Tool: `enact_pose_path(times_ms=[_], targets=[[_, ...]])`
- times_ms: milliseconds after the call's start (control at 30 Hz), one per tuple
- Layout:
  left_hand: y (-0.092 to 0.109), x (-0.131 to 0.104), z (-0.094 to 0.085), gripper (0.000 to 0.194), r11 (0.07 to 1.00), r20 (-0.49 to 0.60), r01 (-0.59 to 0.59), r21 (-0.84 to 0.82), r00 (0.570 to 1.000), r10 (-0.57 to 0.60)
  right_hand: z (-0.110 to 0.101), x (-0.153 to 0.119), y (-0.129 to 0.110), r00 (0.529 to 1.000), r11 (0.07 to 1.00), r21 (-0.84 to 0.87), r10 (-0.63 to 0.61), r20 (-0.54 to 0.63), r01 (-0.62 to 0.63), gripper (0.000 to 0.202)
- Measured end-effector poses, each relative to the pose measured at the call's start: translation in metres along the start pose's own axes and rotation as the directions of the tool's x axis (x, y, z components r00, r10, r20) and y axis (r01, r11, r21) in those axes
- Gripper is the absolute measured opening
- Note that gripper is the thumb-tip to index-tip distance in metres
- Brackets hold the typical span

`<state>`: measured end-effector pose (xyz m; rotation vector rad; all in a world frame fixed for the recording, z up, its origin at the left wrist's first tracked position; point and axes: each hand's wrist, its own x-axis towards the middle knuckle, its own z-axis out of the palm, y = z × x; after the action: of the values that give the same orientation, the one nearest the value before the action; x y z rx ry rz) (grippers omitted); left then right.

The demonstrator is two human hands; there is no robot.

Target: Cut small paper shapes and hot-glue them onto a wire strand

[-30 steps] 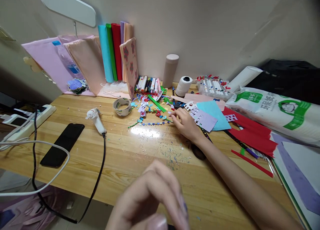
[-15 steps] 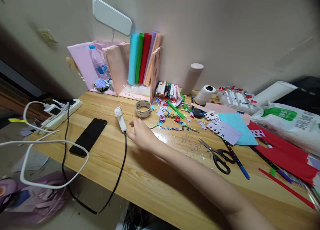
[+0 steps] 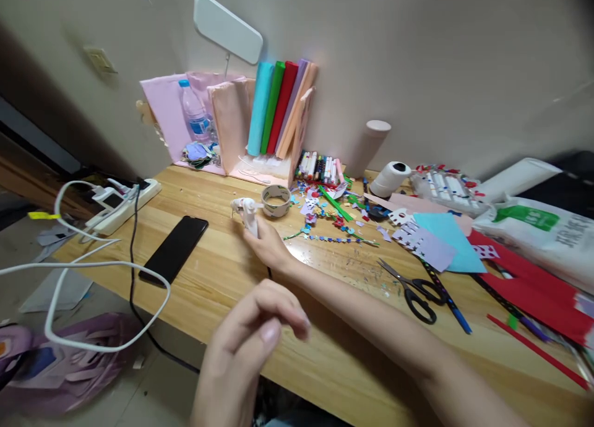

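My right hand (image 3: 269, 244) is closed around the handle of a white hot glue gun (image 3: 249, 215) above the left-middle of the wooden table, and the gun's nozzle points left. The glue gun's black cord (image 3: 133, 272) hangs off the table edge. Nearer to me, my left hand (image 3: 245, 353) is raised over the table's front edge. Its fingers are loosely curled, with a gap between thumb and fingertips, and I see nothing in it. A roll of tape (image 3: 276, 211) stands just behind the glue gun. Beyond my right wrist lies a strip of small blue stars (image 3: 329, 238) on a green stem.
A black phone (image 3: 175, 249) lies at left, near a power strip (image 3: 123, 213) with looping white cables. Black scissors (image 3: 413, 291) rest right of my forearm. Coloured paper sheets (image 3: 448, 235), scraps and markers (image 3: 320, 168) are spread along the back and right.
My right hand has taken hold of the glue gun, which stood upright beside it before, and has turned it. My left hand has come into view from below.
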<state>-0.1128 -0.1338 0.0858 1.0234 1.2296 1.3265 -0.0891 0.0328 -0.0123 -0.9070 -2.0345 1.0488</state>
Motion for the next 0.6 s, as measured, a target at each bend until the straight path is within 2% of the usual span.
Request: enact_pose_path(times_ms=[67, 133, 233, 333, 433, 500, 600], targets=[[-0.004, 0.017, -0.004, 0.019, 0.996, 0.051, 0.08, 0.027, 0.995, -0.081, -0.031, -0.034, -0.002, 0.999, 0.988, 0.15, -0.015, -0.048, 0.022, 0.025], [-0.011, 0.033, -0.006, 0.021, 0.981, 0.197, 0.142, 0.132, 0.966, -0.166, -0.063, -0.074, -0.004, 0.992, 0.974, 0.225, 0.025, -0.123, 0.003, 0.027], [-0.028, 0.06, 0.005, 0.021, 0.944, 0.299, 0.131, 0.304, 0.927, -0.225, -0.099, -0.131, 0.002, 0.935, 0.961, 0.265, 0.162, -0.315, -0.077, 0.028], [-0.052, 0.084, 0.032, 0.017, 0.867, 0.357, -0.009, 0.498, 0.913, -0.196, -0.123, -0.17, 0.018, 0.831, 0.956, 0.267, 0.244, -0.5, -0.12, 0.028], [-0.079, 0.102, 0.062, 0.012, 0.721, 0.428, -0.209, 0.661, 0.894, -0.133, -0.14, -0.189, 0.035, 0.745, 0.944, 0.286, 0.31, -0.591, -0.166, 0.024], [-0.093, 0.11, 0.08, 0.011, 0.659, 0.475, -0.295, 0.692, 0.873, -0.108, -0.148, -0.195, 0.041, 0.71, 0.932, 0.314, 0.344, -0.614, -0.18, 0.024], [-0.104, 0.12, 0.106, 0.009, 0.607, 0.528, -0.386, 0.695, 0.847, -0.066, -0.158, -0.197, 0.042, 0.686, 0.925, 0.337, 0.36, -0.632, -0.175, 0.023]])
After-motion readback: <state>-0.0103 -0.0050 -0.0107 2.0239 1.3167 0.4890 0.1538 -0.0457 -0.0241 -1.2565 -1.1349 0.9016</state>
